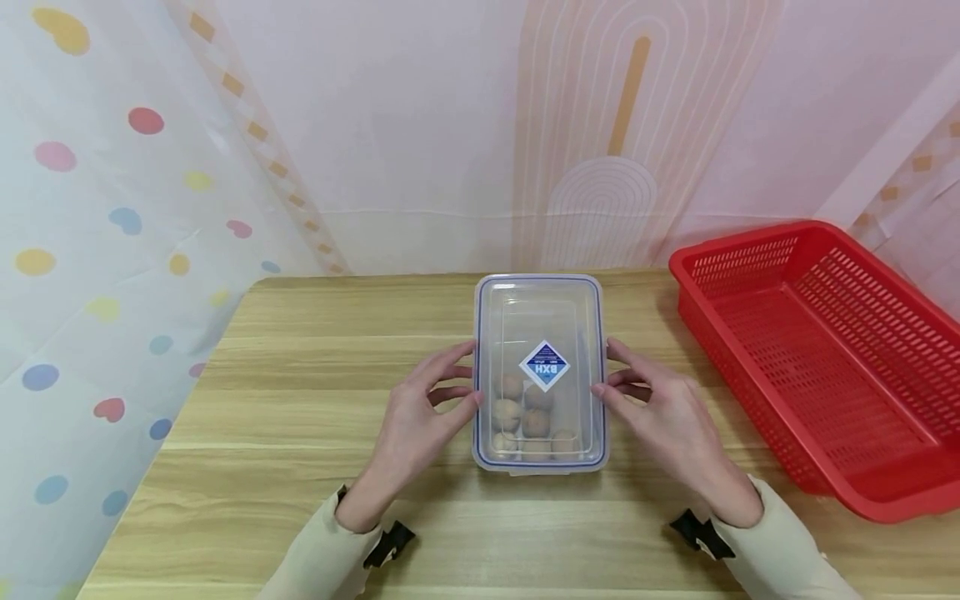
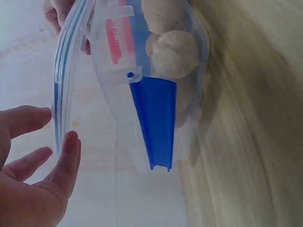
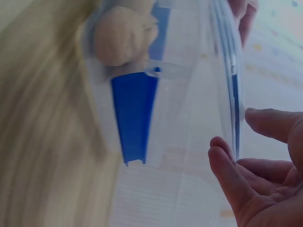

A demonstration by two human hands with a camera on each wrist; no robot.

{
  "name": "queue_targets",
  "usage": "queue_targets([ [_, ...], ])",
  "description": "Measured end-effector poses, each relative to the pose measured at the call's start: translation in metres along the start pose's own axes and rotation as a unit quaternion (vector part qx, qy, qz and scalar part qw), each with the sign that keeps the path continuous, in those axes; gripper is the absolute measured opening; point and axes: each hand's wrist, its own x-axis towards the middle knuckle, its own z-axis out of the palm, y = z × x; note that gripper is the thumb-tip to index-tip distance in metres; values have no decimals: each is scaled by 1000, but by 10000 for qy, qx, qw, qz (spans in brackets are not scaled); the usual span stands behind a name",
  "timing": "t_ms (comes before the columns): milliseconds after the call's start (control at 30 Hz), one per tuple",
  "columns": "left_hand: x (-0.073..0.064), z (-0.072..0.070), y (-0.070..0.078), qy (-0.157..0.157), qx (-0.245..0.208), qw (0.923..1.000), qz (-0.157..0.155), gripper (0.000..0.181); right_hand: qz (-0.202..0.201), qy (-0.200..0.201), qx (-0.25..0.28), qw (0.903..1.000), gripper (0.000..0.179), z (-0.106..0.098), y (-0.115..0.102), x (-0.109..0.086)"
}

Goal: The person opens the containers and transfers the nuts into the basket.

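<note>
A clear plastic food box point(image 2: 102, 61) stands on the table, with several pale-brown, walnut-like balls point(image 2: 175, 54) inside toward its near end. Over it is a clear lid point(image 1: 538, 317) with a blue seal line and a diamond BXH label point(image 1: 545, 365). My left hand point(image 1: 423, 412) pinches the lid's left edge between thumb and fingers. On the opposite edge, my right hand point(image 1: 660, 408) pinches likewise. Both wrist views show background between lid and box wall. Blue side clips, the left one point(image 2: 155, 123) and the right one point(image 3: 135, 116), hang down along the box sides.
A red perforated plastic basket point(image 1: 817, 367) stands at the right, close to my right forearm. The wood-grain table point(image 1: 300, 467) runs back to a patterned cloth backdrop point(image 1: 420, 133). Spotted cloth point(image 1: 82, 317) hangs along the left.
</note>
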Motion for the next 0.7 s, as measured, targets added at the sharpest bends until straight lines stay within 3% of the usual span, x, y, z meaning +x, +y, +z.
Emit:
queue_targets([
  [333,3,0,10,117,-328,9994,91,82,-152,282,256,9992,67,-11,-7,2],
  [700,10,2,12,274,-383,9987,219,74,-441,460,465,9969,66,-16,-9,5],
])
